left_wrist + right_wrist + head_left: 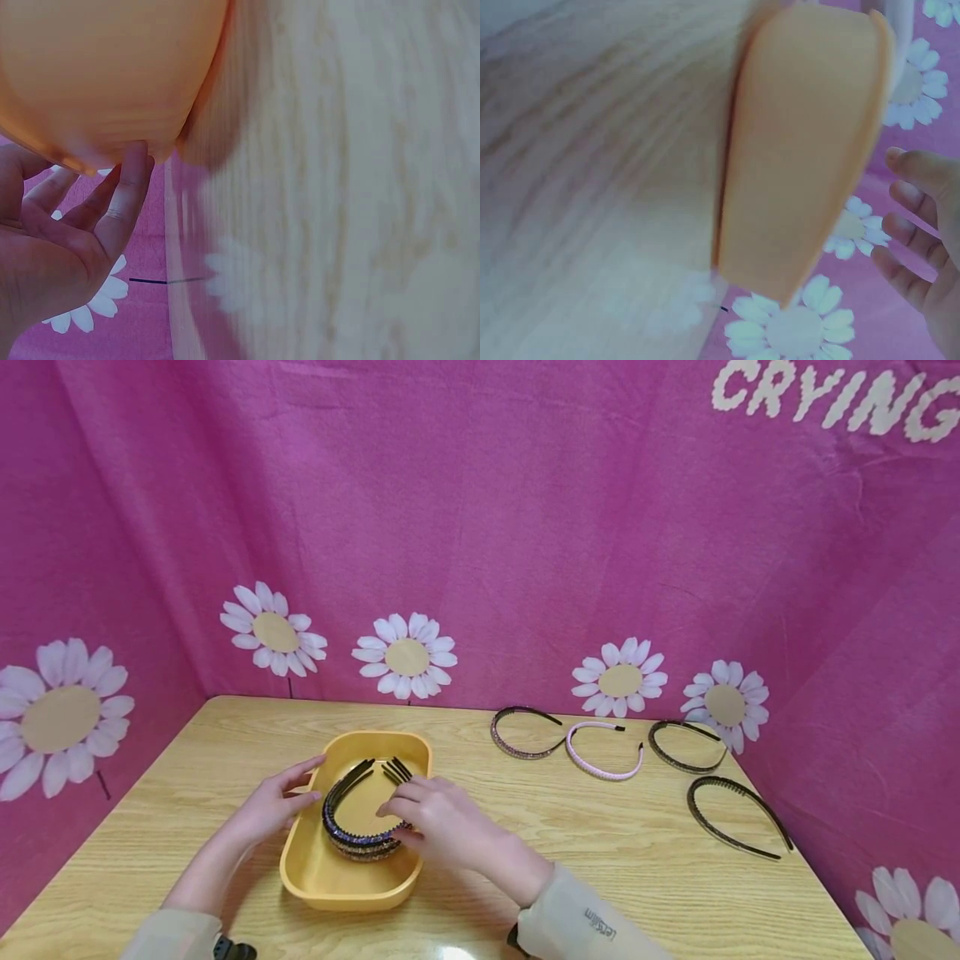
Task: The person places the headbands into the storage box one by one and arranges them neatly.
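A yellow plastic basin (352, 886) stands on the table in the head view. Several dark headbands (358, 845) lie nested inside it, some with blue and gold sparkle, their black ends toward the far side. My left hand (262, 806) holds the basin's left rim, thumb over the edge; in the left wrist view its fingers (124, 202) lie against the outer wall. Over the basin's right side is my right hand (442, 818), its fingertips overlapping the nested headbands. In the right wrist view, these loosely bent fingers (915, 240) hang beside the rim with nothing between them.
To the right on the wooden table (570, 868) lie a glittery headband (517, 752), a pink braided headband (600, 773), a dark headband (678, 764) and a toothed black headband (723, 837). A pink curtain (480, 527) with daisies encloses the back and sides.
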{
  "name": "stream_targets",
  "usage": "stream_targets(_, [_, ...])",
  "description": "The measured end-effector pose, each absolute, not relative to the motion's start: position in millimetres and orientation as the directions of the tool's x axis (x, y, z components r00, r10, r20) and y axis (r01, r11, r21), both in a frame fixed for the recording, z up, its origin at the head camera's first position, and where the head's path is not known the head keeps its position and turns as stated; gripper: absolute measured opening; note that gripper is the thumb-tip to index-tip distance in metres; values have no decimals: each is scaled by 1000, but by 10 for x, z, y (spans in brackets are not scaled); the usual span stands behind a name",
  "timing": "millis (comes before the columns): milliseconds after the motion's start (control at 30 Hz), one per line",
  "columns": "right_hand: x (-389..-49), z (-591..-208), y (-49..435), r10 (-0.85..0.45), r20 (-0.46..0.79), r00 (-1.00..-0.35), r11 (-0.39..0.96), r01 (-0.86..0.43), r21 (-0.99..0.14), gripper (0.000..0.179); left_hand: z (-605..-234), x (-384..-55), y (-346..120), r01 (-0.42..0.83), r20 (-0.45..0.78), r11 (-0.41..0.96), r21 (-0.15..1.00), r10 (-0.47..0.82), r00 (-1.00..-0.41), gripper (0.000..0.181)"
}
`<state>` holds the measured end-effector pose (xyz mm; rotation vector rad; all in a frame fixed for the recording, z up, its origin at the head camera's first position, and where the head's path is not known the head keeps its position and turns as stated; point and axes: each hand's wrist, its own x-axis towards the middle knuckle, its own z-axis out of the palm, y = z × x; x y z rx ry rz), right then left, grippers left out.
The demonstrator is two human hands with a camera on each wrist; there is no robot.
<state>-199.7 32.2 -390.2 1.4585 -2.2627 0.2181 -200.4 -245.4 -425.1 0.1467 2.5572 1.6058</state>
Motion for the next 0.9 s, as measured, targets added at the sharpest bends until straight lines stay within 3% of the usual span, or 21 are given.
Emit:
stream_targets(567, [-2103,-3707,667,-755,549,-360,440,-898,16,35,-4252,-2005,-2466,4,-59,434,901,133,-989,59])
stream_targets(900, [-2094,-3913,333,-857,382,-346,375,-927,2,27,-4251,-2017,-2466,9,-57,432,902,139,-989,59])
